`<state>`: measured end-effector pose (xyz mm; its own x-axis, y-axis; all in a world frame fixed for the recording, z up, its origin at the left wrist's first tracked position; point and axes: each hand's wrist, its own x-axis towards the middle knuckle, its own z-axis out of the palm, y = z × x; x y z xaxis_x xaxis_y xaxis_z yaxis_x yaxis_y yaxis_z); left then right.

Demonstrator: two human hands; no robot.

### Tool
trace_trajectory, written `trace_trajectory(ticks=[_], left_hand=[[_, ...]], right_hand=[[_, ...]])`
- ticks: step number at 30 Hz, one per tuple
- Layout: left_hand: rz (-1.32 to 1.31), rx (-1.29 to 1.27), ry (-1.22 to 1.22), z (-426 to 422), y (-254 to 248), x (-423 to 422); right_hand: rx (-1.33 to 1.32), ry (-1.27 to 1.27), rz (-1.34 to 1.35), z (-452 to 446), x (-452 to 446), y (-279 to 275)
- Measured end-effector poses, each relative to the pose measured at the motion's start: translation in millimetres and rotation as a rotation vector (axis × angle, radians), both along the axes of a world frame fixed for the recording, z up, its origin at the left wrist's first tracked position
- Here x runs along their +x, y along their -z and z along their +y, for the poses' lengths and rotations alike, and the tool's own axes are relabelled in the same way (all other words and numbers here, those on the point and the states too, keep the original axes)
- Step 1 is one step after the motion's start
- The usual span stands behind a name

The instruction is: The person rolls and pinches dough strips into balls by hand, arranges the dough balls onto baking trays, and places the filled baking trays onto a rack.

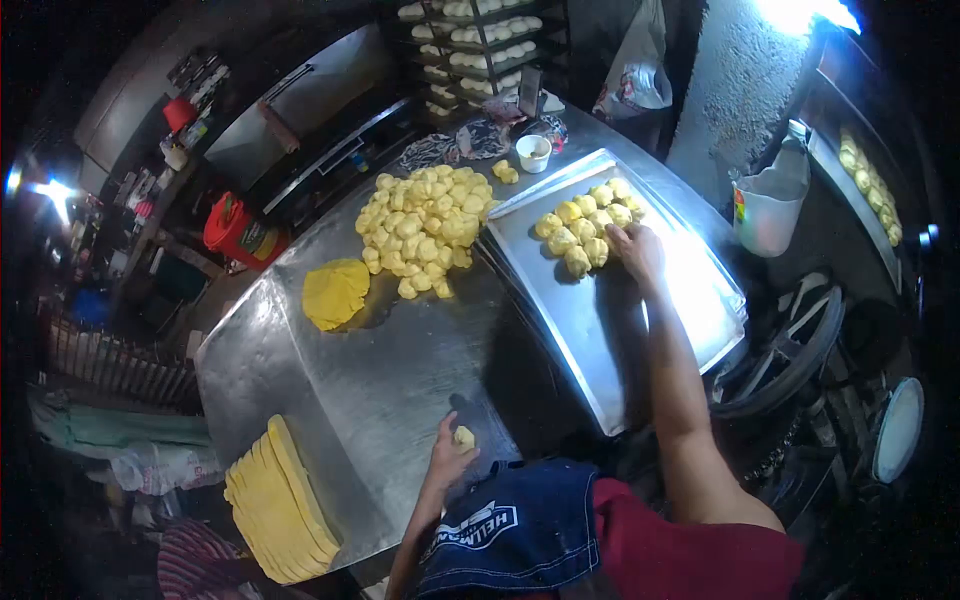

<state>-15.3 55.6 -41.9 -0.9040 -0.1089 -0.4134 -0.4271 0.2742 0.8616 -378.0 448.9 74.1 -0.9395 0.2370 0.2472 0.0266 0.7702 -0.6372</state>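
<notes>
My right hand (pixel 640 254) reaches over the metal tray (pixel 690 320), its fingers at the right edge of a group of yellow dough balls (pixel 582 228); whether they pinch a ball is hidden. Low in the middle, my left hand (pixel 449 457) holds a small dough piece (pixel 463 438) just above the metal table (pixel 360 400). A big heap of yellow dough pieces (pixel 425 225) lies left of the tray. Beside the heap rests a flat yellow dough round (pixel 335 294). Thick yellow dough strips (pixel 280 505) lie at the table's front left.
A white cup (pixel 533 153), two dough pieces (pixel 505 172) and crumpled cloths (pixel 480 140) are near the back edge. A red bucket (pixel 240 235) stands at left, a rack of dough trays (pixel 490 50) behind. Right are a white container (pixel 770 205) and a wheel (pixel 790 350).
</notes>
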Motion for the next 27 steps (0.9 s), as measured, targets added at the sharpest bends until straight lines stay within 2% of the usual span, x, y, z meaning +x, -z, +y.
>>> trace_trajectory(ticks=[1,3,5,6,8,9,11,12,14,15,16,18,19,21,22,23,25,26,27], left_hand=[[0.041,0.041,0.038,4,-6,-2],[0.083,0.077,0.018,8,-23,2],[0.122,0.123,0.006,5,-27,-1],[0.293,-0.027,0.035,1,-26,-4],[0.371,-0.031,0.029,7,-86,-18],[0.463,0.058,0.018,0,-76,-23],[0.641,0.092,0.003,-9,-95,-32],[0.650,0.091,0.005,-16,-102,-34],[0.255,0.043,0.173,-27,-111,-33],[0.253,0.040,0.182,-30,-105,-32],[0.175,-0.077,0.230,-29,-96,-36],[0.453,-0.075,0.137,-19,-88,-34],[0.460,-0.072,0.146,-10,-89,-39],[0.549,-0.226,0.043,9,-96,-47],[0.436,-0.048,-0.033,18,-104,-47],[0.437,-0.056,-0.030,23,-107,-50],[0.423,-0.281,0.030,30,-109,-50],[0.472,-0.426,0.072,32,-102,-50],[0.463,-0.435,0.074,34,-92,-49]], right_hand=[[0.065,0.058,-0.014,-13,3,-10],[0.000,0.052,-0.146,-43,24,-32],[0.375,0.161,0.253,-101,67,-55],[0.272,-0.226,0.183,-117,90,-50],[0.114,-0.929,0.169,-170,152,-53],[-0.012,-1.268,0.048,-196,182,-55],[-0.196,-1.423,-0.299,-227,228,-38],[-0.204,-1.404,-0.202,-235,235,-41],[-0.172,-1.300,-0.262,-235,236,-47],[-0.177,-1.269,-0.299,-235,234,-58],[-0.184,-1.257,-0.296,-236,239,-57],[-0.187,-1.078,-0.203,-236,246,-57],[-0.183,-1.069,-0.197,-232,245,-54],[-0.261,-0.898,-0.515,-222,242,-43],[-0.300,-0.838,-0.542,-222,240,-39],[-0.308,-0.840,-0.538,-224,242,-33],[-0.301,-0.656,-0.262,-225,252,-28],[-0.272,-0.661,-0.269,-220,250,-25],[-0.284,-0.664,-0.274,-215,246,-21]])
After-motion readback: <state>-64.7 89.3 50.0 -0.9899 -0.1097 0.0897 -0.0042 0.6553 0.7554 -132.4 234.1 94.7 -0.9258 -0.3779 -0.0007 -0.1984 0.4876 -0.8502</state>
